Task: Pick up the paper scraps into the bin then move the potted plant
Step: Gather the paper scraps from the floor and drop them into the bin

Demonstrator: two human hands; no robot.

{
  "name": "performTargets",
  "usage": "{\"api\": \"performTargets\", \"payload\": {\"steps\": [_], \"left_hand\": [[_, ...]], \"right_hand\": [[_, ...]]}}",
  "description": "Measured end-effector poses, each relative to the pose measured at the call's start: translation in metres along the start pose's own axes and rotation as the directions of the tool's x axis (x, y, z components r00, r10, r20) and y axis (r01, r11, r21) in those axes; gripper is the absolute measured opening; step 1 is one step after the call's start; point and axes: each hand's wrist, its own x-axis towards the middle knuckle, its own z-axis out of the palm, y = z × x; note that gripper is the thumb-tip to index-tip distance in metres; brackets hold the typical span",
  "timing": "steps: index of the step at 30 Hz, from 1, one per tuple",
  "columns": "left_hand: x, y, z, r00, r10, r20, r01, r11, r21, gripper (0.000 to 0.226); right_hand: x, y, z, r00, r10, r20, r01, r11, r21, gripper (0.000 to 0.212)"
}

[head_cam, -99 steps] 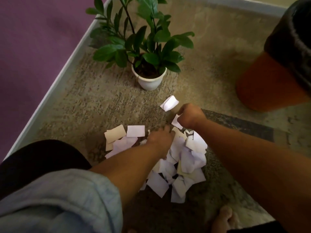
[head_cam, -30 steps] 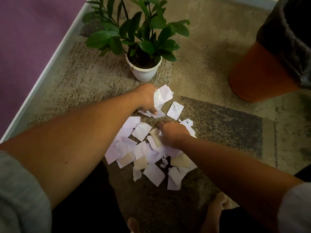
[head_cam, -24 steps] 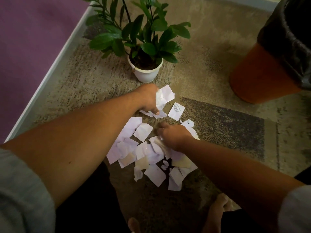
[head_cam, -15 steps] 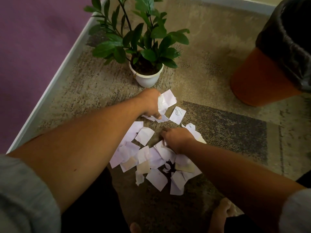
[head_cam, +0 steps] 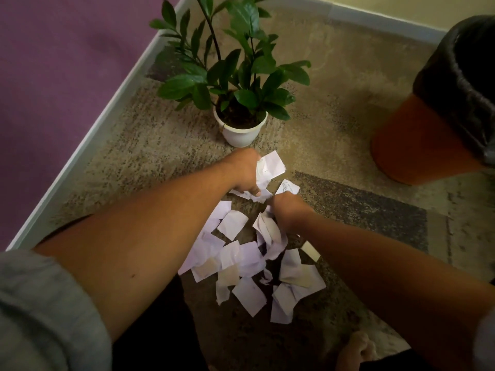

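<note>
The carpet (head_cam: 150, 156) is covered, from the centre down towards 6 o'clock, by the loose paper scraps (head_cam: 241, 263). The bin (head_cam: 417, 145), orange with a sagging black liner (head_cam: 460, 84), is seen at 2 o'clock, well apart from the pile. The potted plant (head_cam: 241, 129) stands at 12 o'clock, just beyond the pile's far edge.

A crumpled wad (head_cam: 269, 170) of scraps is gripped in the left hand (head_cam: 245, 172), which is near the pot. The right hand (head_cam: 288, 210) is curled into the top of the pile, with several pieces bunched in its grip.

The main risk is judged to lie in the carry to the bin. Pieces stick out of both fists, so some could be shed over the bare carpet on the way. Scraps could also be caught on the slack liner rather than dropped inside. The low leaves could be brushed, or the light pot tipped, if the left arm is swung past carelessly. Flat pieces may be hard to pinch off the rough carpet. The small printed scrap (head_cam: 289, 187), at 1 o'clock of the right hand, could be overlooked
</note>
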Motion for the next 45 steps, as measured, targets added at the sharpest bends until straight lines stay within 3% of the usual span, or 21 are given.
{"api": "performTargets", "payload": {"steps": [10,16,20,24,28,36,39,43,45], "left_hand": [[-0.001,-0.002,-0.013,0.996,-0.031,-0.078,0.013,0.975,-0.22,0.073],[-0.009,0.014,-0.034,0.985,-0.111,-0.129,0.058,0.933,-0.356,0.074],[-0.014,0.042,-0.049,0.988,-0.056,-0.14,0.003,0.936,-0.352,0.072],[-0.017,0.085,-0.067,0.989,0.088,-0.116,-0.13,0.891,-0.435,0.055],[-0.016,0.135,-0.093,0.968,0.176,-0.18,-0.242,0.849,-0.469,0.045],[0.01,0.223,-0.139,0.923,0.211,-0.322,-0.369,0.72,-0.588,0.055],[0.026,0.256,-0.147,0.922,0.186,-0.338,-0.373,0.66,-0.652,0.054],[0.049,0.299,-0.147,0.936,0.159,-0.315,-0.344,0.613,-0.712,0.052],[0.059,0.317,-0.143,0.944,0.136,-0.302,-0.318,0.625,-0.713,0.058]], "right_hand": [[-0.013,0.04,-0.089,0.991,0.083,-0.103,-0.078,0.996,0.049,0.02],[-0.048,0.066,-0.158,0.981,0.081,-0.176,-0.095,0.993,-0.076,0.02],[-0.068,0.088,-0.189,0.954,0.186,-0.237,-0.18,0.983,0.046,0.02],[-0.092,0.119,-0.21,0.874,0.339,-0.349,-0.226,0.918,0.327,0.016],[-0.123,0.158,-0.24,0.8,0.402,-0.446,-0.221,0.888,0.403,0.008],[-0.176,0.246,-0.269,0.589,0.576,-0.566,-0.157,0.769,0.62,0.011],[-0.188,0.268,-0.269,0.534,0.655,-0.534,-0.163,0.7,0.696,0.01],[-0.198,0.293,-0.266,0.441,0.8,-0.406,-0.001,0.453,0.891,0.015],[-0.2,0.305,-0.264,0.401,0.838,-0.37,0.002,0.404,0.915,0.019]]}}
